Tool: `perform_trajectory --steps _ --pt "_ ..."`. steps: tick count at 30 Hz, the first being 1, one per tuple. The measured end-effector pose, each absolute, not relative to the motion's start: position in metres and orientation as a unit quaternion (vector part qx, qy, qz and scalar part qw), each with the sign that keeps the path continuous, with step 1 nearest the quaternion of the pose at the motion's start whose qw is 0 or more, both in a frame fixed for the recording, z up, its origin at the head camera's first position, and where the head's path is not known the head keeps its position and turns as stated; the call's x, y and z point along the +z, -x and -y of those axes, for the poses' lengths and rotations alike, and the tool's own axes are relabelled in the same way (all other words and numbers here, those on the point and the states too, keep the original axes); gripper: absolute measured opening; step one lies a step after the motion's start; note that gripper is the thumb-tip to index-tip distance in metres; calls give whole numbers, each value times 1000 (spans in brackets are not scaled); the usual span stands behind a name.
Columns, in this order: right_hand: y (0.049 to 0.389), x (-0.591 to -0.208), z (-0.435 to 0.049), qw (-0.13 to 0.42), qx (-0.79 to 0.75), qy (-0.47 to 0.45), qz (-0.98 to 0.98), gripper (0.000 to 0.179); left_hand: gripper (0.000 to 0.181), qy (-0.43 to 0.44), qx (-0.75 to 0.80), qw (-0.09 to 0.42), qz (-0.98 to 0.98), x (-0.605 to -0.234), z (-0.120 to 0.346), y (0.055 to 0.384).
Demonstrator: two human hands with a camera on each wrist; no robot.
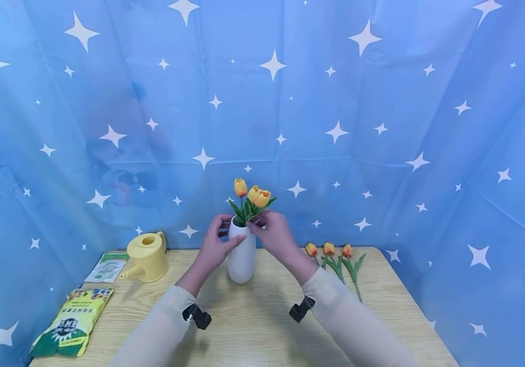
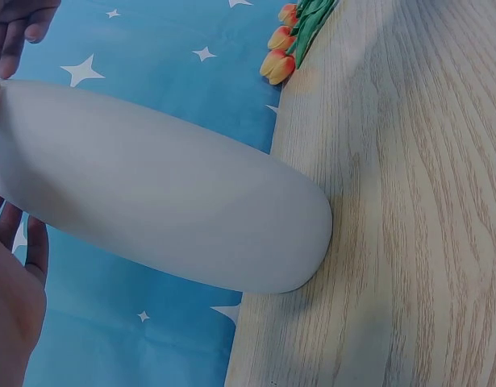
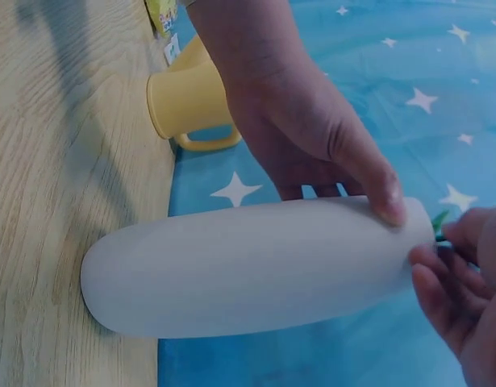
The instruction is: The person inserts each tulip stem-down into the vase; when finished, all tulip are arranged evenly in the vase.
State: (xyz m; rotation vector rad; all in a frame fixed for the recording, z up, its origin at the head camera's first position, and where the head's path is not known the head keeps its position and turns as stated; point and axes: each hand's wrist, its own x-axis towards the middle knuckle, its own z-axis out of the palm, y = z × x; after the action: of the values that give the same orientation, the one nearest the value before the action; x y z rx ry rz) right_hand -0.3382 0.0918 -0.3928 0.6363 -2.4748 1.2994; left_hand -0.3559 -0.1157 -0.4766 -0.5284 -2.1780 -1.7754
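Observation:
A white vase [image 1: 241, 260] stands upright on the table, with yellow-orange tulips [image 1: 260, 198] rising from its mouth. My left hand [image 1: 216, 242] grips the vase near the rim, thumb on the near side and fingers round the far side; the right wrist view shows this left hand [image 3: 312, 121] on the upper part of the vase. At the vase's mouth, my right hand [image 1: 275, 232] pinches a green tulip stem [image 3: 441, 235] between thumb and fingers. The stems' lower ends are hidden inside the vase.
Three more orange tulips [image 1: 329, 248] lie on the table [image 1: 253, 331] at the right. To the left stand a yellow watering can [image 1: 154, 265], a white-green packet [image 1: 107, 268] and a yellow-green bag [image 1: 74, 321]. A blue starry curtain [image 1: 244, 127] hangs behind.

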Motion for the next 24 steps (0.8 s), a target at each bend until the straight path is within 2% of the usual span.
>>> perform_trajectory --steps 16,24 --pt "338 -407 -102 134 492 -218 832 23 55 182 -620 134 751 -475 115 356" --pt "329 -417 -121 122 525 -165 826 16 57 174 -621 129 754 -476 115 356"
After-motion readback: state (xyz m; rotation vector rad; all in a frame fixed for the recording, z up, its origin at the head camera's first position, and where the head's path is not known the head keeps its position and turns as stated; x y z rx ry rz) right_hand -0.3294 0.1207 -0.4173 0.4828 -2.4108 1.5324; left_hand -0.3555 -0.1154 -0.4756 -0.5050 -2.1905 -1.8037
